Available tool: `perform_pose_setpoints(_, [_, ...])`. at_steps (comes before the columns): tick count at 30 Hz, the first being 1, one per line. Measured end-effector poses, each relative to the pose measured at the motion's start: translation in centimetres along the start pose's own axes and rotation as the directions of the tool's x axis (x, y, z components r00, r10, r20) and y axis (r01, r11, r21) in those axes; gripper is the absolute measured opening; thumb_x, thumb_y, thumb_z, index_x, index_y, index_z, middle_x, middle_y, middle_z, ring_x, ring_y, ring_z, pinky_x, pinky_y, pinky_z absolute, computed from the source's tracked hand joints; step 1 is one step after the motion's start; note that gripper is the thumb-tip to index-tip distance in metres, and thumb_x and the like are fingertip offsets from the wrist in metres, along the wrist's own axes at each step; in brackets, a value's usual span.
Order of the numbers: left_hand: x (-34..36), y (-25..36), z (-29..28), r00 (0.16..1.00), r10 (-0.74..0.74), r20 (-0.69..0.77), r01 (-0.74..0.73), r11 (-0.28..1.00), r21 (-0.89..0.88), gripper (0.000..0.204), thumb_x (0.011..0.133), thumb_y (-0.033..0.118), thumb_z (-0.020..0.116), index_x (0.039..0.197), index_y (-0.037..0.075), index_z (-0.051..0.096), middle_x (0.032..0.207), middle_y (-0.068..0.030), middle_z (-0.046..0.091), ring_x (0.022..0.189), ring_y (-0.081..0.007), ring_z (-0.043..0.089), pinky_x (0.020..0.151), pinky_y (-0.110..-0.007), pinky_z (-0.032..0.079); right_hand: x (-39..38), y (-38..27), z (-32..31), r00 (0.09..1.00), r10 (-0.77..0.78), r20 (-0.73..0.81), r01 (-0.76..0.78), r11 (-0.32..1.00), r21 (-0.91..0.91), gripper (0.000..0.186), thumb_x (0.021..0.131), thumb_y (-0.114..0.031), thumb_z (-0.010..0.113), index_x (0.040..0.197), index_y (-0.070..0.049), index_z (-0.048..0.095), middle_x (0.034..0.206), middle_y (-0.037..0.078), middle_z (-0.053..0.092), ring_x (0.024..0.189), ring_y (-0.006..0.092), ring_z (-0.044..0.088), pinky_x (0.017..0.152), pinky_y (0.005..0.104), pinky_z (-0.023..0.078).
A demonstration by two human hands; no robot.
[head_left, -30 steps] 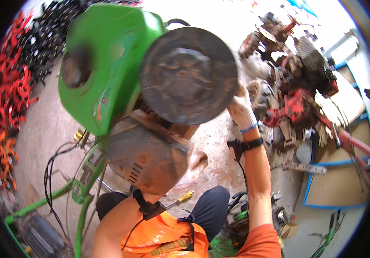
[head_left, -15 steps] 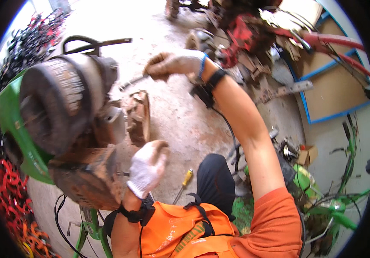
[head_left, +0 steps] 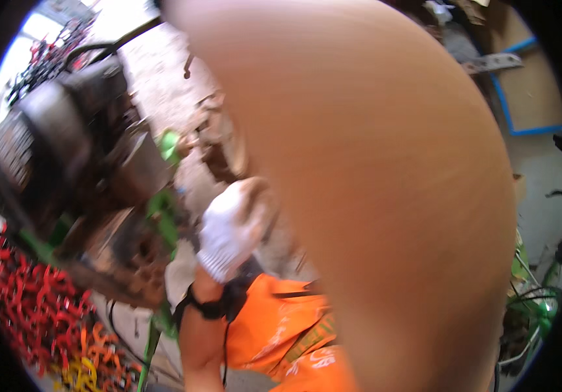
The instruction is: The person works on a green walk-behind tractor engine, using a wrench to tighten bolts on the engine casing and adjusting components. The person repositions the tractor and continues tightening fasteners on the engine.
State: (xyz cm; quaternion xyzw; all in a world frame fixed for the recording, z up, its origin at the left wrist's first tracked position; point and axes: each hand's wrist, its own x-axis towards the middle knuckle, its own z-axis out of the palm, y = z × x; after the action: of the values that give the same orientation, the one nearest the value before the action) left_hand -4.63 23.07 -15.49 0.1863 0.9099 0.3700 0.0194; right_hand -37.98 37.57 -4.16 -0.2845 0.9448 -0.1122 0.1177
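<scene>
My left hand (head_left: 236, 225), in a white stained glove, has its fingers curled in the lower middle, beside a dark greasy engine with a green frame (head_left: 65, 157); whatever it may hold is hidden. A rusty muddy housing (head_left: 124, 255) hangs at the engine's lower side. Brown dirty metal parts (head_left: 215, 144) lie just beyond the glove. My right arm (head_left: 372, 183), bare and blurred, crosses very close to the camera and covers much of the view; its hand is out of sight beyond the upper edge.
Piles of red, orange and yellow curved pieces (head_left: 26, 294) lie at lower left, black ones (head_left: 39, 65) at upper left. A blue-edged board (head_left: 532, 98) and a perforated metal bar (head_left: 493, 63) are at upper right, green machine parts (head_left: 535, 313) at lower right.
The machine's large black disc has turned away from facing me. My right arm, which held a metal piece half a second ago, has risen close to the camera, taking its hand out of view.
</scene>
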Motion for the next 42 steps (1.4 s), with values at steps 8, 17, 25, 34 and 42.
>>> perform_pose_setpoints(8, [-0.5,0.9,-2.7,0.984,-0.106,-0.141,0.088,0.987,-0.132,0.023,0.102,0.009,0.074,0.123,0.001,0.075,0.116,-0.0193,0.078,0.106,-0.0342,0.078,0.098,-0.040,0.061,-13.2,-0.4,11.7,0.997,0.072,-0.040,0.010,0.380,0.925,0.027,0.112,-0.024,0.059,0.120,-0.001,0.071,0.088,0.000,0.068,0.075,0.0087,0.061,0.065,0.0271,0.049])
perform_pose_setpoints(17, [0.5,1.2,-1.7,0.992,-0.090,-0.087,0.083,0.993,-0.081,0.025,0.108,0.028,0.066,0.116,0.006,0.073,0.107,-0.0230,0.075,0.101,-0.0449,0.073,0.091,-0.053,0.058,-14.2,-5.4,12.8,0.910,-0.019,-0.415,0.332,0.633,0.699,0.025,0.117,-0.018,0.056,0.130,-0.001,0.068,0.105,0.003,0.064,0.097,0.0117,0.055,0.091,0.0282,0.051])
perform_pose_setpoints(25, [0.4,1.2,-2.1,0.987,-0.045,-0.156,0.028,0.993,-0.112,0.019,0.103,0.021,0.071,0.113,0.005,0.073,0.102,-0.0199,0.076,0.094,-0.0437,0.075,0.083,-0.051,0.060,-10.9,-6.4,12.1,0.929,-0.127,-0.348,0.362,0.505,0.784,0.018,0.115,-0.014,0.064,0.129,-0.004,0.069,0.111,0.002,0.068,0.103,0.0119,0.058,0.094,0.0299,0.052])
perform_pose_setpoints(34, [0.2,0.6,-1.6,0.978,-0.078,-0.193,0.048,0.987,-0.156,0.021,0.104,0.025,0.067,0.114,0.007,0.073,0.102,-0.0224,0.076,0.097,-0.0437,0.075,0.085,-0.053,0.059,-7.2,-6.2,11.5,0.946,-0.216,-0.243,0.311,0.393,0.865,0.016,0.115,-0.012,0.063,0.128,-0.004,0.069,0.110,0.000,0.067,0.103,0.0094,0.060,0.096,0.0303,0.055])
perform_pose_setpoints(42, [-0.2,-0.8,-1.1,0.972,0.170,-0.162,-0.142,0.975,0.171,0.012,0.095,0.017,0.070,0.103,0.008,0.071,0.106,-0.0116,0.071,0.096,-0.0337,0.074,0.082,-0.046,0.062,-8.5,-6.3,11.1,0.951,-0.197,-0.240,0.301,0.395,0.868,0.015,0.114,-0.014,0.067,0.123,-0.004,0.071,0.109,0.000,0.071,0.104,0.0097,0.063,0.098,0.0305,0.055])
